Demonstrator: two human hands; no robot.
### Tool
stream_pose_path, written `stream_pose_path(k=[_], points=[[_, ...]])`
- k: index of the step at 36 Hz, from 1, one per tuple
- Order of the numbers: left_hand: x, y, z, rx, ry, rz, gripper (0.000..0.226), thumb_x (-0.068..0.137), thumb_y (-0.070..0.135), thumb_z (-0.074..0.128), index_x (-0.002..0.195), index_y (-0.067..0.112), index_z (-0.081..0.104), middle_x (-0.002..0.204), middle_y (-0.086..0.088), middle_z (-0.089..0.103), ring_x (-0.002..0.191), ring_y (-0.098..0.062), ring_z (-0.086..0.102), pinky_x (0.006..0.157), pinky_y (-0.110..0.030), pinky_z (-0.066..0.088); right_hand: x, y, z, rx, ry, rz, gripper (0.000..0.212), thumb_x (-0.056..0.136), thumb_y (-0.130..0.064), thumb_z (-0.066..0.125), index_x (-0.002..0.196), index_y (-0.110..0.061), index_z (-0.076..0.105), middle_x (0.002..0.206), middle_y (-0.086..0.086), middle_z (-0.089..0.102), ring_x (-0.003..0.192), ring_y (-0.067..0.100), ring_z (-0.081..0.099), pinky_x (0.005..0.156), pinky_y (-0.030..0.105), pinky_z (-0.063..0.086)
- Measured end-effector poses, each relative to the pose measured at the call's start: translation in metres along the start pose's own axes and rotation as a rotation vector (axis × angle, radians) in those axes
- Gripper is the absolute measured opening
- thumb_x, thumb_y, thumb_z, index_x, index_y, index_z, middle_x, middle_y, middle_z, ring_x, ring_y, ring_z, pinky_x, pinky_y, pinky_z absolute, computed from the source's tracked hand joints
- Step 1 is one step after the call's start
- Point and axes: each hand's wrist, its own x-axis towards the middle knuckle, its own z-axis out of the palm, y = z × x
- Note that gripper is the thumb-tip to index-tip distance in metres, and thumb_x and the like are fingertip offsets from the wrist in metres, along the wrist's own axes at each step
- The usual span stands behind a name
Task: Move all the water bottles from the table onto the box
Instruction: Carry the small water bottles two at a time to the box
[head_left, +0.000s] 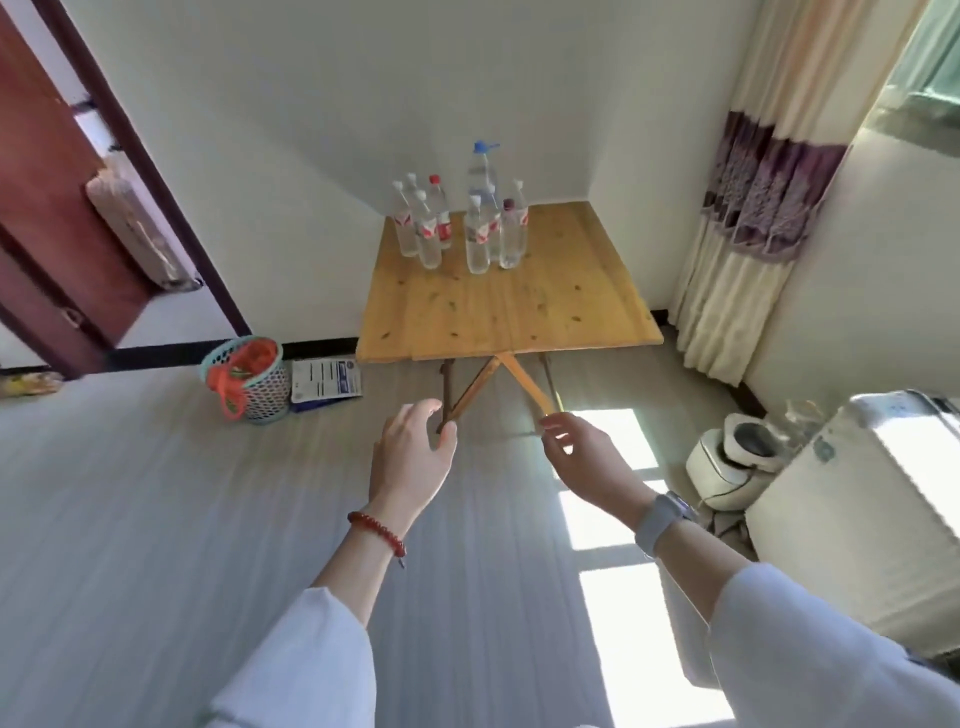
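Several clear water bottles (478, 234) stand upright in a cluster at the far left part of a wooden folding table (514, 317). One taller bottle with a blue cap (482, 171) rises behind them, and one has a red cap (439, 218). My left hand (413, 457) and my right hand (582, 457) are held out in front of me above the floor, well short of the table. Both have relaxed fingers and hold nothing. A white box-like unit (862, 519) stands at the right.
A mesh waste basket (249, 379) with an orange bag and a flat printed package (324, 384) sit on the floor left of the table. A brown door (47, 197) is open at far left. A curtain (748, 218) hangs right, with a small white appliance (737, 457) below.
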Motion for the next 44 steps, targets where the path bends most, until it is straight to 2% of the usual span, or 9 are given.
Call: stream_pose_path(k=[8, 14, 17, 21, 27, 32, 37, 40, 44], points=[[0.18, -0.039, 0.041, 0.002, 0.012, -0.008, 0.036, 0.091, 0.028, 0.051, 0.124, 0.013, 0.051, 0.125, -0.005, 0.055, 0.117, -0.022, 0.049, 0.097, -0.037, 0.042, 0.203, 0.006, 0.024, 0.034, 0.024, -0.031, 0.031, 0.093, -0.016, 0.046, 0.121, -0.006, 0.053, 0.118, 0.012, 0.062, 0.108, 0.026, 0.058, 0.084, 0.023, 0.04], [0.34, -0.056, 0.054, 0.054, 0.013, 0.001, 0.043, 0.092, 0.03, 0.05, 0.13, 0.012, 0.044, 0.131, -0.007, 0.051, 0.122, -0.021, 0.047, 0.096, -0.031, 0.042, 0.364, -0.004, 0.031, 0.076, 0.058, -0.025, 0.035, 0.093, -0.017, 0.045, 0.125, -0.006, 0.048, 0.119, 0.012, 0.061, 0.109, 0.026, 0.058, 0.084, 0.024, 0.043], [0.402, -0.063, 0.058, 0.033, 0.033, -0.015, 0.046, 0.092, 0.031, 0.05, 0.133, 0.012, 0.041, 0.133, -0.006, 0.049, 0.123, -0.02, 0.046, 0.094, -0.027, 0.04, 0.431, -0.015, 0.036, 0.072, 0.069, -0.022, 0.037, 0.093, -0.018, 0.045, 0.129, -0.007, 0.044, 0.122, 0.012, 0.058, 0.111, 0.025, 0.057, 0.09, 0.031, 0.046], [0.467, -0.085, 0.069, 0.002, 0.019, -0.055, 0.047, 0.092, 0.032, 0.05, 0.133, 0.013, 0.039, 0.135, -0.007, 0.047, 0.125, -0.02, 0.045, 0.097, -0.031, 0.042, 0.506, -0.02, 0.052, 0.067, 0.057, 0.009, 0.043, 0.093, -0.02, 0.046, 0.134, -0.009, 0.037, 0.128, 0.012, 0.053, 0.111, 0.024, 0.056, 0.089, 0.03, 0.044], [0.568, -0.131, 0.103, -0.025, -0.054, -0.089, 0.055, 0.091, 0.032, 0.052, 0.138, 0.011, 0.032, 0.14, -0.01, 0.041, 0.127, -0.023, 0.043, 0.096, -0.031, 0.044, 0.605, -0.005, 0.086, 0.083, 0.077, 0.153, 0.061, 0.091, -0.024, 0.052, 0.142, -0.011, 0.022, 0.139, 0.012, 0.041, 0.113, 0.027, 0.053, 0.089, 0.03, 0.041], [0.655, -0.166, 0.138, -0.049, -0.138, -0.097, 0.064, 0.09, 0.033, 0.052, 0.143, 0.011, 0.022, 0.145, -0.013, 0.033, 0.128, -0.026, 0.041, 0.09, -0.028, 0.044, 0.682, 0.01, 0.114, 0.112, 0.114, 0.315, 0.066, 0.089, -0.028, 0.055, 0.143, -0.012, 0.021, 0.142, 0.011, 0.039, 0.114, 0.027, 0.052, 0.095, 0.04, 0.045], [0.729, -0.189, 0.165, -0.094, -0.179, -0.126, 0.073, 0.09, 0.034, 0.054, 0.145, 0.011, 0.013, 0.151, -0.014, 0.023, 0.136, -0.028, 0.031, 0.099, -0.034, 0.04, 0.747, 0.025, 0.141, 0.203, 0.134, 0.445, 0.074, 0.087, -0.031, 0.059, 0.144, -0.013, 0.016, 0.147, 0.009, 0.032, 0.13, 0.027, 0.04, 0.104, 0.046, 0.039], [0.766, -0.201, 0.183, -0.141, -0.16, -0.096, 0.077, 0.086, 0.032, 0.059, 0.144, 0.01, 0.014, 0.148, -0.015, 0.027, 0.133, -0.027, 0.032, 0.099, -0.033, 0.038, 0.774, 0.035, 0.153, 0.283, 0.175, 0.499, 0.076, 0.086, -0.03, 0.06, 0.145, -0.018, 0.013, 0.151, 0.007, 0.026, 0.136, 0.027, 0.032, 0.11, 0.048, 0.032], [0.799, -0.213, 0.205, -0.198, -0.138, -0.078, 0.083, 0.08, 0.035, 0.067, 0.143, 0.009, 0.019, 0.145, -0.013, 0.033, 0.133, -0.027, 0.034, 0.107, -0.045, 0.037, 0.794, 0.039, 0.165, 0.337, 0.254, 0.5, 0.072, 0.086, -0.021, 0.06, 0.143, -0.018, 0.015, 0.147, 0.004, 0.029, 0.135, 0.026, 0.032, 0.111, 0.048, 0.031]])
